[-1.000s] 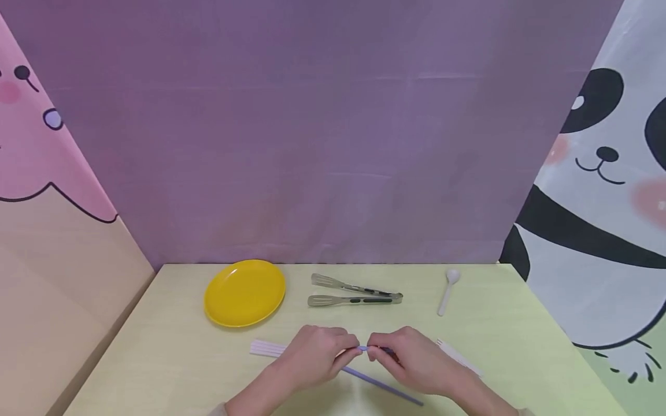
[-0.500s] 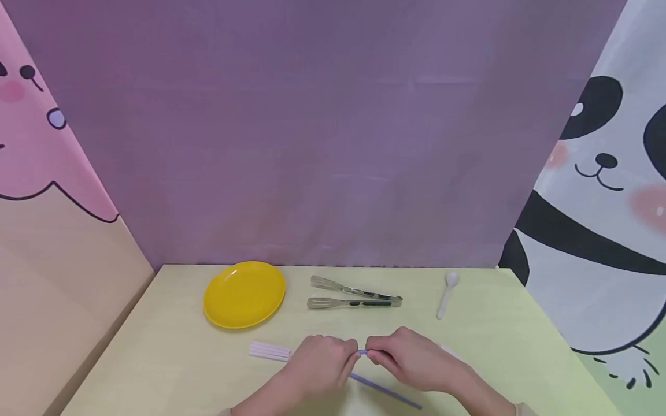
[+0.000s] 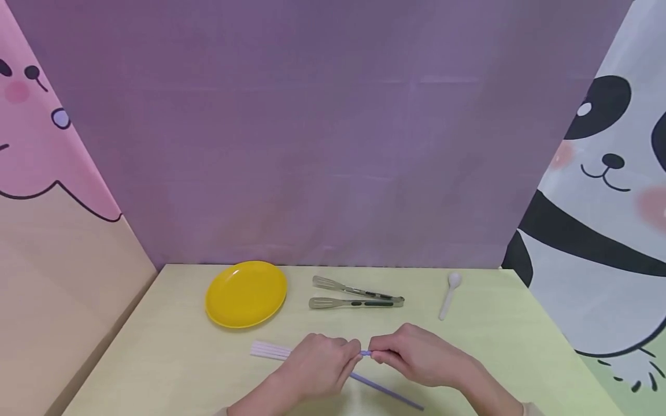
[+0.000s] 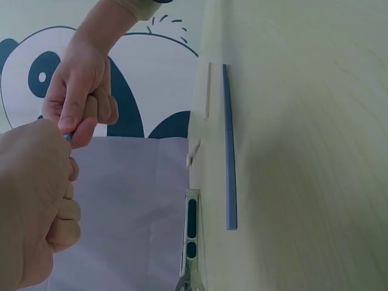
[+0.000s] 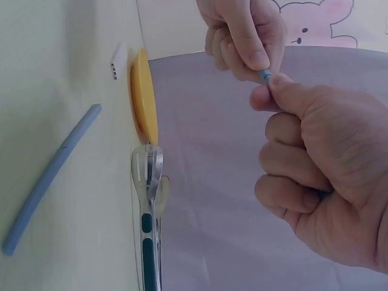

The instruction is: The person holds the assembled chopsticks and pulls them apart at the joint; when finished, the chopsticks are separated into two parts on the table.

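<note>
Both hands meet above the front of the table, pinching one thin blue straw-like piece (image 3: 366,353). My left hand (image 3: 324,364) has its thumb and index finger on one end. My right hand (image 3: 416,358) pinches the other end, its remaining fingers curled in the right wrist view. Only a short stretch of the piece shows between the fingertips; dark lines cross it in the right wrist view (image 5: 265,75). Below the hands, apart from them, a longer blue straw-like stick (image 3: 387,391) lies slantwise on the table. In the head view its far end is hidden behind my left hand.
A yellow plate (image 3: 246,294) stands at the back left. Metal tongs (image 3: 359,293) lie spread at the back middle, and a pale spoon (image 3: 450,296) to their right. A flat pale bundle of narrow strips or tubes (image 3: 270,350) lies left of my left hand.
My left hand has turned slightly, its thumb now pointing lower, while both hands stay pinched on the blue piece. A pale fork seen earlier is now hidden behind my right hand in the head view.
</note>
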A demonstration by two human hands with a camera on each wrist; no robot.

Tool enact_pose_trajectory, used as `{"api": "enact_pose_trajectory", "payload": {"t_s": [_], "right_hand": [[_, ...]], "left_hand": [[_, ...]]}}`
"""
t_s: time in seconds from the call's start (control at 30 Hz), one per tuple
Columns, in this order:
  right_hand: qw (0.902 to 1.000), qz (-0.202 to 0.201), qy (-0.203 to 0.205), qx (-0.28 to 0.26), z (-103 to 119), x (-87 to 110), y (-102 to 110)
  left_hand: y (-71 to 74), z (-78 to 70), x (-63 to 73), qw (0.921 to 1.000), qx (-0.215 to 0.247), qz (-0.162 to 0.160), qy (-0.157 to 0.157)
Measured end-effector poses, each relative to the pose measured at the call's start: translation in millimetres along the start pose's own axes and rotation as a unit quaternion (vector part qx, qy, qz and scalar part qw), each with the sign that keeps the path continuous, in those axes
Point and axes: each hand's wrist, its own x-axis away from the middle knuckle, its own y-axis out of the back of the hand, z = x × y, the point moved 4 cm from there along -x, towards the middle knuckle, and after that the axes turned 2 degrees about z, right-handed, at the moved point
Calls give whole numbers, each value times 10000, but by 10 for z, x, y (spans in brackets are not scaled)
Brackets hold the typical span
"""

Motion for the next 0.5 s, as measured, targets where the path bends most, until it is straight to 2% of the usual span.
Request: {"api": "enact_pose_trajectory", "payload": {"t_s": [0.1,0.17,0.37,0.5], "right_hand": [[10000,-22,-20,-59,-12,0,1],[10000,-24,-39,-56,-20,-10,2],[9996,-48,-233,122,-64,-45,54],[9997,34,-227,104,-83,-66,102]], "left_hand": [[-8,-2,6,9997,-168,-154,-4],[-10,-7,11,9994,-238,-211,104],[27,-36,-9,9968,-51,-336,724],[73,-72,-31,9940,98,-414,1005]]}}
